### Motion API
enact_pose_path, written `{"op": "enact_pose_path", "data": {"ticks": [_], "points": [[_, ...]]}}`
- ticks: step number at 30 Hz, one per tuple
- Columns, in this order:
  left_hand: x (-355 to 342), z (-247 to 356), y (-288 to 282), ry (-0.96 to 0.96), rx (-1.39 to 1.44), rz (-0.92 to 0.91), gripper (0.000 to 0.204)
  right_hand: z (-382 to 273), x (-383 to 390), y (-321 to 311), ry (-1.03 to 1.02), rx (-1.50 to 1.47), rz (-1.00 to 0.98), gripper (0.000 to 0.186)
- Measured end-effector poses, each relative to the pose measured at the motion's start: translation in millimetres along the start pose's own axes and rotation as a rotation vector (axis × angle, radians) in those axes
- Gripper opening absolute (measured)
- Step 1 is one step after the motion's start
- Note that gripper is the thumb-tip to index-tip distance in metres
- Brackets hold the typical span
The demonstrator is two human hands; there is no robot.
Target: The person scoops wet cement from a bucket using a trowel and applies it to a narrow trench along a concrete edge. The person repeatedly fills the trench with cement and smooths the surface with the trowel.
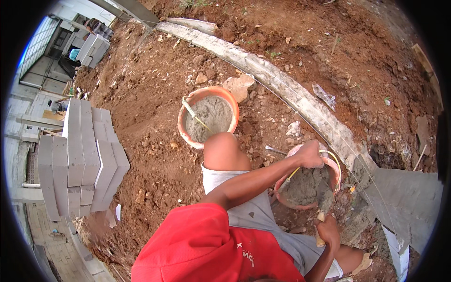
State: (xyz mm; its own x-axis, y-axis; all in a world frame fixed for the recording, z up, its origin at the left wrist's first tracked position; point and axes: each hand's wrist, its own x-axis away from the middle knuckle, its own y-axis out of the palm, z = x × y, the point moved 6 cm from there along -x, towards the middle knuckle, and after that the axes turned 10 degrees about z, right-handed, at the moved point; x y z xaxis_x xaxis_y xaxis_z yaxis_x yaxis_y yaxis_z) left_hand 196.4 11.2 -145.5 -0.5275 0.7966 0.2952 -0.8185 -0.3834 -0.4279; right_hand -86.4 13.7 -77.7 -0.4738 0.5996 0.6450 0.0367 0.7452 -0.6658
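Observation:
My left hand (310, 154) is closed at the far rim of an orange bucket (334, 170), where its yellow handle (332, 156) also runs. Whether the fingers grip the rim, the handle or both is hidden. Wet grey mortar (303, 188) lies inside this bucket. At its near side, my right hand (327, 230) is wrapped round the wooden handle of a trowel (321, 216). The mortar-smeared blade reaches over the near rim into the bucket. Farther left, beyond my bent knee, stands a second orange bucket (182, 123) filled with mortar, its pale handle resting across it.
A low concrete footing (277, 75) curves past the buckets, with a taut string along it. Grey blocks (105, 164) are stacked at the left. A grey slab-like surface (404, 197) lies at the right. Stones dot the red soil. Another person (99, 29) is at the far left.

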Motion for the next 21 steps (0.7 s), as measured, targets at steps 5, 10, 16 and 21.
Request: {"op": "enact_pose_path", "data": {"ticks": [5, 10, 16, 21], "points": [[2, 7, -1, 0.030, 0.209, 0.052, 0.025, 47, -53, 34, 0.203, -0.530, -0.292, 0.048], [-2, 13, -15, -0.153, 0.124, 0.166, 0.031, -16, -101, 66, 0.121, -0.455, -0.189, 0.046], [-30, -11, 17, -0.159, 0.190, 0.215, 0.037, -113, -18, 39, -0.115, -0.036, 0.067, 0.046], [-46, -16, 26, -0.138, 0.321, 0.137, 0.012, -82, -12, 4, -0.101, 0.115, -0.007, 0.047]]}}
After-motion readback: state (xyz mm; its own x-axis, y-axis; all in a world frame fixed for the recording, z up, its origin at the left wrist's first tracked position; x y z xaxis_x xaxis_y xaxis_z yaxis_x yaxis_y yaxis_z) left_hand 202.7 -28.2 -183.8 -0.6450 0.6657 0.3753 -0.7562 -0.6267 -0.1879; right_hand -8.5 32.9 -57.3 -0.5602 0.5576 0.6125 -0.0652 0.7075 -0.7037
